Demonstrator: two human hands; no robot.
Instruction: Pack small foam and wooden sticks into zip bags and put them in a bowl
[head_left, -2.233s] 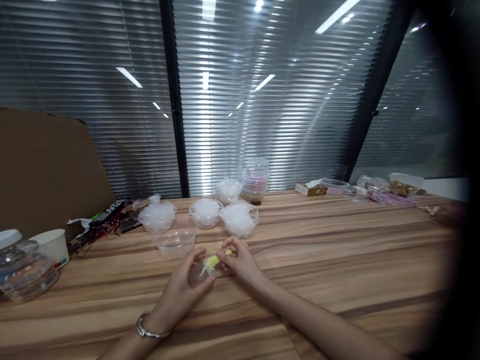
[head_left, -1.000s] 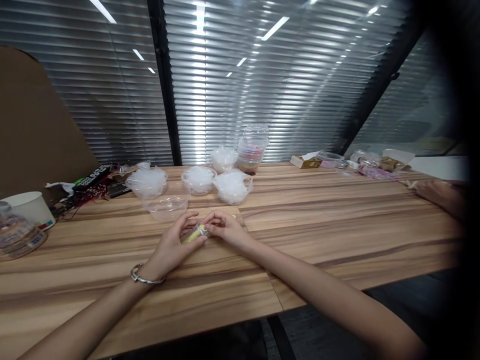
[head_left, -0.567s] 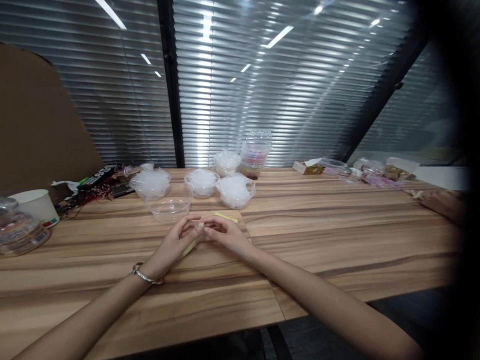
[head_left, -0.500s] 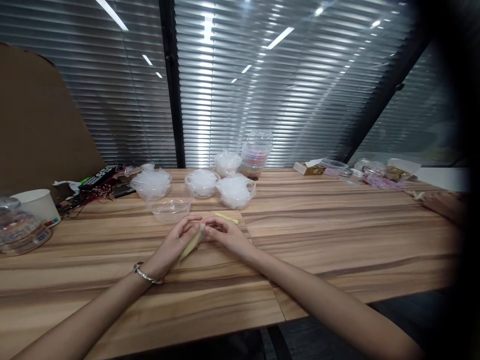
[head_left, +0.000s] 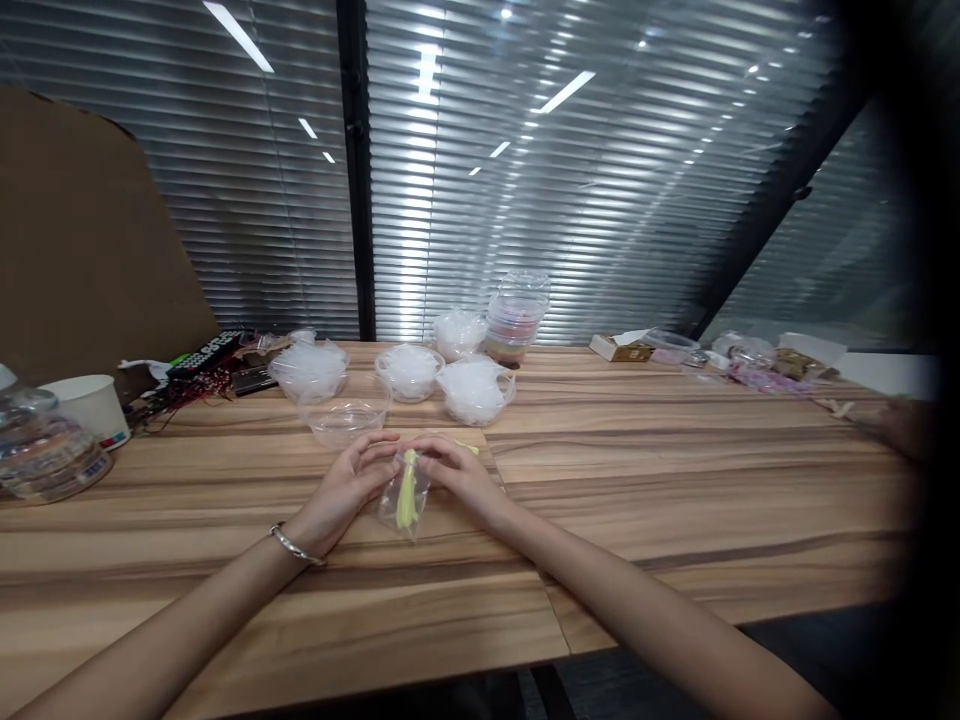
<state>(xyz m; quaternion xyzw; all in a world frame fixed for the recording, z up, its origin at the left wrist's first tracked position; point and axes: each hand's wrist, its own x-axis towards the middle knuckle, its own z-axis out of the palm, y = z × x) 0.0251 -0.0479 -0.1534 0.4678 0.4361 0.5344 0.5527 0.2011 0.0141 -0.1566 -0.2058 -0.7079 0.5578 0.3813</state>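
Observation:
Between my two hands is a small clear plastic bag (head_left: 391,503) with a long yellow piece (head_left: 407,492) inside, whose kind I cannot make out. My left hand (head_left: 361,482) pinches the upper left of the bag, fingers bent. At the upper right my right hand (head_left: 454,468) closes its thumb and fingers on the bag near the yellow piece's top end. Just behind my right hand a second yellow piece (head_left: 471,448) lies on the table, mostly hidden. A clear plastic bowl (head_left: 346,422) stands beyond my left hand.
Bowls of white, filmy material (head_left: 476,388) stand farther back, before a stack of clear tubs (head_left: 517,315). On the left are a white paper tub (head_left: 86,405), a clear jar (head_left: 52,460) and wires. An open small box (head_left: 621,348) sits back right; another person's hand (head_left: 904,425) is at far right.
The yellow piece has swung from slanted to nearly upright, and the clear bag around it now shows spread between my hands. The view has shifted slightly.

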